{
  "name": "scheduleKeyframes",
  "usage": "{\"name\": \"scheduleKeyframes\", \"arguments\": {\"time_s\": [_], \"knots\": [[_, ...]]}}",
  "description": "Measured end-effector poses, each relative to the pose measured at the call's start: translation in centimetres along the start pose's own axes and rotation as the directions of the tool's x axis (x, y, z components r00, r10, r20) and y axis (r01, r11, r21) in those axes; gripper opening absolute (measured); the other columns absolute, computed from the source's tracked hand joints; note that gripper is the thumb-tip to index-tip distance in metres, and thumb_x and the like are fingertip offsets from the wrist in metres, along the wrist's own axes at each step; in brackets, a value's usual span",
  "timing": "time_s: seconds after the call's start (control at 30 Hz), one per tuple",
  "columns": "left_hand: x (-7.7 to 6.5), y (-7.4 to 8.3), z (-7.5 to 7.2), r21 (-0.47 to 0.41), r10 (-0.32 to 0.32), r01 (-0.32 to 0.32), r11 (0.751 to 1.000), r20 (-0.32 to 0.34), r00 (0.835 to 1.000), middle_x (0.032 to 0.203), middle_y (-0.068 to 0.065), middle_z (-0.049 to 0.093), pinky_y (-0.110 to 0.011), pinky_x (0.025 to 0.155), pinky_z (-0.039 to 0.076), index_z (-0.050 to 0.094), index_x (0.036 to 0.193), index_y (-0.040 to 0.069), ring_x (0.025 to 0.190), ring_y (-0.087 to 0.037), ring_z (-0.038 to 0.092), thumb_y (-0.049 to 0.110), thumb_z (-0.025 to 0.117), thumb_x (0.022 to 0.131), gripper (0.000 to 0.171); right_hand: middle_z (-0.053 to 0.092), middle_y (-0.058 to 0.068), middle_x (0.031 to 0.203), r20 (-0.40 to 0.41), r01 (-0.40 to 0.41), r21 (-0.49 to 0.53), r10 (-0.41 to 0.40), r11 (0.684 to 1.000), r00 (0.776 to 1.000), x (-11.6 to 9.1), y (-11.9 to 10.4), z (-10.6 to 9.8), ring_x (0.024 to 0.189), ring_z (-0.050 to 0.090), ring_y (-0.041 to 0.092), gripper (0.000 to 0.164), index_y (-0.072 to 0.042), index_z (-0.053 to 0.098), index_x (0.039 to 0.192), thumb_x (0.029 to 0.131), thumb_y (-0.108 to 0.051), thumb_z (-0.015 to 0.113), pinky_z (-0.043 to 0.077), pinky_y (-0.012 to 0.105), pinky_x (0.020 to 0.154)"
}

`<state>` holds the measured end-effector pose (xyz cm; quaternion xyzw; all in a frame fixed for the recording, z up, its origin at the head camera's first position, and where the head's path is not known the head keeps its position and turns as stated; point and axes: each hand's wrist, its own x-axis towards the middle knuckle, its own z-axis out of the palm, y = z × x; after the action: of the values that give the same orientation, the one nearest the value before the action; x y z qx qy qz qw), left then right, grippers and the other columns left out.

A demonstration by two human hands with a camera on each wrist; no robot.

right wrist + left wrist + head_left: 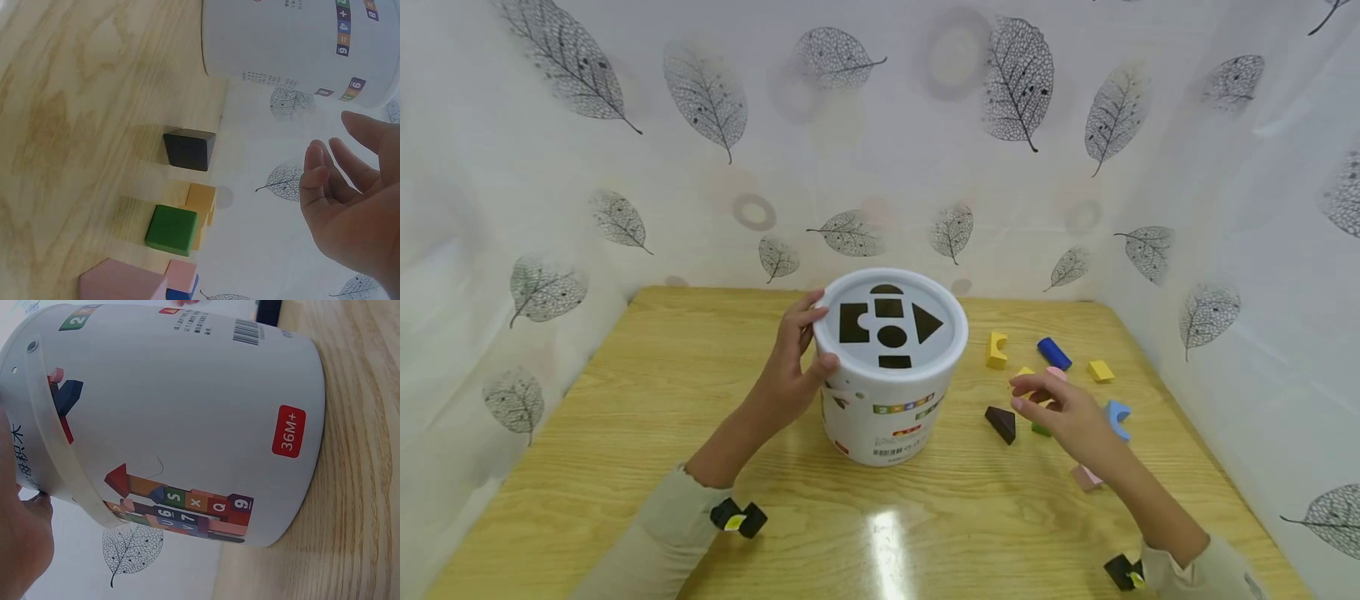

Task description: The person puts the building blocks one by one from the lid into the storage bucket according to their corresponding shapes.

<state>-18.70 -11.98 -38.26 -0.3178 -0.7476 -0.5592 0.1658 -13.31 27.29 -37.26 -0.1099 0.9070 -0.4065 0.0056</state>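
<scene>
A white bucket stands upright on the table, its lid cut with several shaped holes. My left hand holds the left side of its rim, thumb near the front and fingers farther back. My right hand hovers right of the bucket with fingers loosely bent; the right wrist view shows nothing between them. Below and around it lie a dark triangular block, a green block and a yellow block. The right hand partly hides the green block in the head view.
Farther back lie a yellow notched block, a blue cylinder and a small yellow block. A light blue arch block and a pink block sit at the right. Leaf-patterned curtain surrounds the wooden table.
</scene>
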Motion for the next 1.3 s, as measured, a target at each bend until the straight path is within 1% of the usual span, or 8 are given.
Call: {"name": "scheduleKeyframes", "arguments": {"time_s": [0.17,0.43,0.57,0.7,0.97,1.2,1.23,1.3], "knots": [[0.0,0.0,0.0,0.005,0.009,-0.009,1.0,-0.003,1.0,0.165,-0.013,0.016,-0.049,0.124,0.023,0.031,0.144,0.003,0.153,-0.033,0.022,0.07,0.047,0.094,0.085,0.068,0.007,0.117,-0.005,-0.028,0.013,0.028,1.0,1.0,-0.3,1.0,0.3,0.095,0.063,0.011,0.036,-0.012,0.062,0.131,0.101,-0.031,0.064,0.058,0.028,0.076],[0.0,0.1,0.0,0.0,0.016,-0.016,1.0,-0.001,1.0,0.165,-0.013,0.016,-0.041,0.124,0.023,0.03,0.144,0.001,0.153,-0.033,0.022,0.069,0.047,0.094,0.086,0.068,0.008,0.116,-0.025,-0.08,-0.053,0.079,0.995,0.997,-0.1,2.8,1.2,0.098,0.062,0.019,0.038,-0.008,0.063,0.129,0.1,-0.032,0.064,0.054,0.024,0.075],[0.0,0.0,0.0,-0.003,0.018,-0.018,1.0,-0.002,1.0,0.165,-0.013,0.016,-0.039,0.124,0.023,0.029,0.145,0.001,0.153,-0.032,0.021,0.069,0.047,0.095,0.086,0.065,0.013,0.122,-0.007,-0.122,-0.001,0.122,0.992,0.992,0.0,3.3,1.5,0.101,0.059,0.024,0.044,-0.005,0.061,0.133,0.099,-0.033,0.065,0.054,0.026,0.075],[0.0,-0.1,0.0,-0.009,0.02,-0.02,1.0,-0.004,1.0,0.165,-0.013,0.016,-0.039,0.124,0.022,0.03,0.145,0.002,0.153,-0.032,0.021,0.068,0.048,0.095,0.085,0.063,0.015,0.127,0.02,-0.143,0.027,0.143,0.989,0.99,0.1,3.8,1.7,0.098,0.06,0.022,0.046,-0.005,0.06,0.133,0.098,-0.034,0.067,0.054,0.026,0.075],[-0.1,-0.1,0.0,-0.007,0.016,-0.016,1.0,-0.006,1.0,0.165,-0.012,0.017,-0.038,0.124,0.022,0.03,0.145,0.003,0.153,-0.032,0.022,0.068,0.048,0.095,0.085,0.064,0.017,0.126,0.074,-0.162,0.009,0.161,0.987,0.984,0.2,4.7,2.2,0.093,0.067,0.018,0.051,-0.003,0.057,0.137,0.096,-0.03,0.071,0.055,0.027,0.074],[-0.1,-0.2,0.1,-0.006,0.024,-0.024,1.0,-0.005,1.0,0.165,-0.012,0.017,-0.038,0.124,0.023,0.03,0.145,0.003,0.152,-0.032,0.024,0.068,0.048,0.095,0.084,0.068,0.01,0.096,0.105,-0.164,-0.037,0.167,0.986,0.98,0.1,5.1,2.5,0.08,0.064,0.018,0.05,-0.003,0.055,0.139,0.095,-0.02,0.071,0.051,0.026,0.062],[-0.1,-0.2,0.1,-0.006,0.023,-0.023,1.0,-0.006,1.0,0.165,-0.012,0.017,-0.038,0.124,0.023,0.03,0.145,0.003,0.152,-0.032,0.024,0.068,0.048,0.095,0.084,0.067,0.009,0.094,0.107,-0.158,-0.046,0.162,0.986,0.981,0.1,5.1,2.6,0.079,0.062,0.018,0.049,-0.002,0.055,0.139,0.095,-0.018,0.071,0.05,0.026,0.061],[-0.1,-0.2,0.1,-0.009,0.023,-0.023,1.0,-0.007,1.0,0.164,-0.012,0.017,-0.039,0.124,0.023,0.03,0.145,0.002,0.152,-0.033,0.024,0.068,0.048,0.095,0.084,0.067,0.011,0.102,0.098,-0.14,-0.074,0.147,0.987,0.984,0.1,5.2,2.7,0.076,0.06,0.015,0.048,-0.002,0.057,0.137,0.094,-0.018,0.071,0.049,0.025,0.059]]}}
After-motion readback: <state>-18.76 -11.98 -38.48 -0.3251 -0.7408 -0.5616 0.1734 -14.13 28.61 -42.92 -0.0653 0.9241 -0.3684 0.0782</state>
